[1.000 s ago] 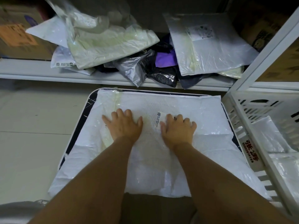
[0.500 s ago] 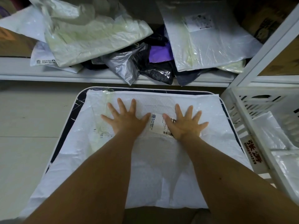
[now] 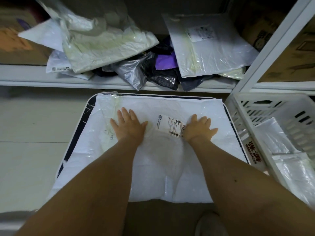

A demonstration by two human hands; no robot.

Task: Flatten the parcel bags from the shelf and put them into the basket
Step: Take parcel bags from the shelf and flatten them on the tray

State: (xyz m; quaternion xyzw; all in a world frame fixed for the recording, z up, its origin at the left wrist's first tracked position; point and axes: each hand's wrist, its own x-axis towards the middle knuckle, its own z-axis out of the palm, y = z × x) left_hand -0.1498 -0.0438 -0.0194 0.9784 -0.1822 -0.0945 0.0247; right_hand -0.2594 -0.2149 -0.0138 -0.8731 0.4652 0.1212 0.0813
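Observation:
A large white parcel bag (image 3: 153,164) with a barcode label (image 3: 169,124) lies spread over a small dark table with a white rim (image 3: 75,133). My left hand (image 3: 128,126) presses flat on the bag left of the label, fingers straight. My right hand (image 3: 199,127) presses flat on it right of the label, covering the label's edge. On the white shelf (image 3: 34,80) behind lies a heap of parcel bags: a crumpled pale one (image 3: 102,46), a grey one (image 3: 131,72), black and purple ones (image 3: 163,68) and a flat white one (image 3: 209,48). A white slotted basket (image 3: 265,106) at the right holds flattened white bags (image 3: 293,167).
Cardboard boxes (image 3: 15,43) stand on the shelf at far left and behind the white shelf post (image 3: 265,48) at right. Pale tiled floor (image 3: 34,150) lies left of the table. A shoe (image 3: 209,223) shows at the bottom.
Both hands have slid outward across the bag, uncovering the label between them. The fingers spread wide half a second ago and now lie closer together.

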